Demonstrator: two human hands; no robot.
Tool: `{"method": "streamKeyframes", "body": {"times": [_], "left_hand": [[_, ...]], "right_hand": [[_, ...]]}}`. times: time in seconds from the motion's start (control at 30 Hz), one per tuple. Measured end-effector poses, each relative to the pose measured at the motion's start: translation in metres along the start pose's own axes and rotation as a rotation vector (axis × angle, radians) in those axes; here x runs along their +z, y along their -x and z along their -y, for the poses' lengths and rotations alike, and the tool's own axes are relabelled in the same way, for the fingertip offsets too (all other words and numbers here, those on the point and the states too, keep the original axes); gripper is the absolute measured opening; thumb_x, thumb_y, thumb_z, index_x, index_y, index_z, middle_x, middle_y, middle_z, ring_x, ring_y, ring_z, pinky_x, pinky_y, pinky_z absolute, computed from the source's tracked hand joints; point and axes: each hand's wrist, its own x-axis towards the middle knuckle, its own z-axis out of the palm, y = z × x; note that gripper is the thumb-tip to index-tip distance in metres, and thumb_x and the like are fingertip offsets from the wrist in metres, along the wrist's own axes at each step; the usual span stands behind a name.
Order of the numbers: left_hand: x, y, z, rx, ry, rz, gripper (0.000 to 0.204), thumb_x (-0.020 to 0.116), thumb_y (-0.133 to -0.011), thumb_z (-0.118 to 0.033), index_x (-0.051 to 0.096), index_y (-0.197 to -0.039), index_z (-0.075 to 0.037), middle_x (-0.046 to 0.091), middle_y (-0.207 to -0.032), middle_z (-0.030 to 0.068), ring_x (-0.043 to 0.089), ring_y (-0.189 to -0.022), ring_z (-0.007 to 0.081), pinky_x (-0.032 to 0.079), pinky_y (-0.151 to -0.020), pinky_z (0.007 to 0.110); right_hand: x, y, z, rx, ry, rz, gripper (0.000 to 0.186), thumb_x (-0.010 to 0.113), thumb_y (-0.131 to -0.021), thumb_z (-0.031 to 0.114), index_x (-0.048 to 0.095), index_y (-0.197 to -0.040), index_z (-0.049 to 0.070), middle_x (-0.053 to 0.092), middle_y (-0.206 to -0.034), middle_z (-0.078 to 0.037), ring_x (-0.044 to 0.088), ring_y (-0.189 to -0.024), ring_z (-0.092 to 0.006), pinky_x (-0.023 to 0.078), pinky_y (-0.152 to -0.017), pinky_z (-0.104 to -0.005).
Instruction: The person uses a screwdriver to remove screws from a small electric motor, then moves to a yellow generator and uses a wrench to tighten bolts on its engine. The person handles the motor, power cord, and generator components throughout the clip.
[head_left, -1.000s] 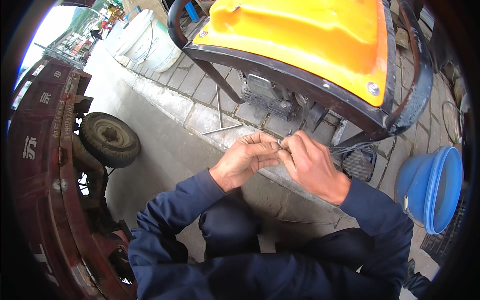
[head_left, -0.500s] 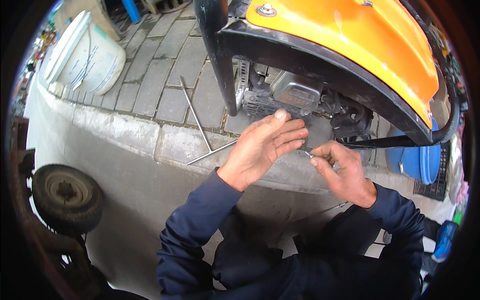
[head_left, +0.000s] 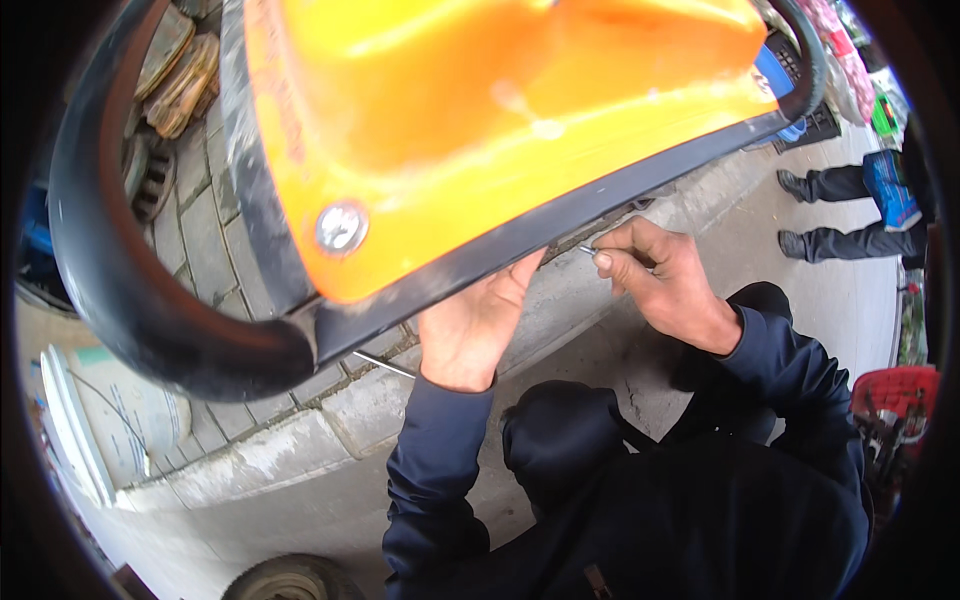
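Note:
My left hand (head_left: pixel 465 330) reaches palm-up beneath the black rail (head_left: pixel 545 233) of an orange-topped machine (head_left: pixel 480 120); its fingertips are hidden there. Just right of it, my right hand (head_left: pixel 660 285) pinches a small silver metal piece (head_left: pixel 588 250) between thumb and forefinger, below the rail. A washered bolt head (head_left: pixel 341 227) sits on the orange panel. A thick curved black tube (head_left: pixel 115 290) forms the machine's left end. Part of a thin metal rod (head_left: pixel 385 365) lies on the paving to the left of my left wrist.
A white bucket (head_left: pixel 120 420) stands at the left by the concrete kerb (head_left: pixel 280 460). A tyre (head_left: pixel 290 585) shows at the bottom. At right are another person's legs (head_left: pixel 840 243), a red item (head_left: pixel 890 390) and, higher up, a black crate (head_left: pixel 810 130).
My view has shifted over the machine. My hands parted from their earlier joint grip; the left moved under the rail, out of sight at the fingertips, while the right kept hold of the small piece.

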Motion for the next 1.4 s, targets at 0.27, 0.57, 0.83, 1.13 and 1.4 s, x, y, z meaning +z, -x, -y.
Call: {"method": "streamKeyframes", "body": {"times": [0.27, 0.57, 0.83, 1.13, 1.4], "left_hand": [[0.011, 0.002, 0.010, 0.064, -0.467, -0.186, 0.086, 0.038, -0.107, -0.060, 0.027, -0.151, 0.013, 0.039, -0.151, 0.0387, 0.043, -0.141, 0.0510, 0.045, -0.114, 0.054], [0.023, 0.005, 0.022, 0.085, -0.481, -0.406, 0.102, 0.025, -0.102, -0.075, 0.032, -0.147, 0.016, 0.046, -0.147, 0.0281, 0.044, -0.137, 0.0390, 0.033, -0.117, 0.049], [0.026, -0.001, 0.030, 0.156, -0.527, -0.413, 0.103, 0.030, -0.099, -0.075, 0.033, -0.149, 0.015, 0.044, -0.150, 0.0290, 0.043, -0.138, 0.0398, 0.031, -0.117, 0.049], [0.019, 0.002, 0.001, -0.051, -0.552, -0.273, 0.102, 0.051, -0.090, -0.065, 0.033, -0.151, 0.015, 0.042, -0.154, 0.0308, 0.040, -0.141, 0.0401, 0.030, -0.115, 0.050], [0.011, -0.001, -0.006, -0.111, -0.519, -0.139, 0.089, 0.051, -0.094, -0.065, 0.048, -0.145, 0.008, 0.052, -0.146, 0.0273, 0.050, -0.129, 0.0363, 0.038, -0.102, 0.041]], "right_hand": [[0.013, -0.010, -0.018, 0.314, -0.620, -0.130, 0.020, 0.068, -0.102, 0.018, 0.067, -0.104, -0.001, 0.068, -0.081, -0.005, 0.060, -0.061, -0.0101, 0.046, -0.055, -0.0247], [0.063, -0.033, -0.039, 0.512, -1.310, -0.021, 0.021, 0.070, -0.101, 0.022, 0.066, -0.091, 0.004, 0.067, -0.076, -0.004, 0.052, -0.052, -0.0102, 0.037, -0.049, -0.0254], [0.072, -0.046, -0.036, 0.477, -1.454, 0.036, 0.019, 0.067, -0.102, 0.016, 0.065, -0.091, 0.001, 0.065, -0.075, -0.006, 0.054, -0.054, -0.0102, 0.039, -0.047, -0.0250], [0.079, -0.048, -0.027, 0.498, -1.434, -0.052, 0.019, 0.067, -0.102, 0.015, 0.065, -0.093, -0.001, 0.067, -0.076, -0.007, 0.054, -0.055, -0.0104, 0.040, -0.047, -0.0249], [0.099, -0.044, -0.011, 0.482, -1.383, -0.254, 0.021, 0.064, -0.103, 0.015, 0.065, -0.094, -0.004, 0.066, -0.075, -0.008, 0.057, -0.058, -0.0133, 0.045, -0.053, -0.0277]]}}
